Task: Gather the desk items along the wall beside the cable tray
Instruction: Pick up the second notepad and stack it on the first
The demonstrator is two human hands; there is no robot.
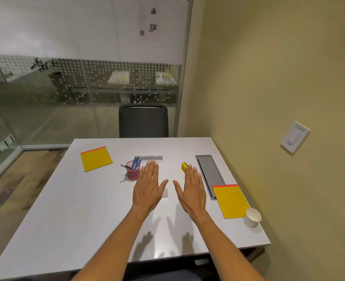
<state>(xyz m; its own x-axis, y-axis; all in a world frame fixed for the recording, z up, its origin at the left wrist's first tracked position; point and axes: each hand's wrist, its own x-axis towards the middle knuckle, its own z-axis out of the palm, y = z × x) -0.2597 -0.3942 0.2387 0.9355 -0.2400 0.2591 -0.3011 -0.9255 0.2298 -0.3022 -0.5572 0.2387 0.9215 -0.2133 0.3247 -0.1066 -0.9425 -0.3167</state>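
Observation:
Both hands hover flat and palm-down over the middle of the white desk [86,209]. My left hand [147,185] is open, just right of a red mesh pen cup [132,173] holding several pens. My right hand [192,189] is open, its fingertips partly covering a yellow highlighter [184,166]. A clear ruler [150,158] lies beyond the left fingertips. One yellow notepad [95,158] sits far left. Another yellow notepad [230,200] lies by the wall, overlapping the near end of the grey cable tray [209,171]. A white paper cup [252,217] lies tipped near the right edge.
A small clear piece [165,193] lies between my hands. A dark office chair [143,121] stands behind the desk's far edge. The beige wall [279,78] with a light switch [294,136] runs along the right side. Glass partitions stand behind and left.

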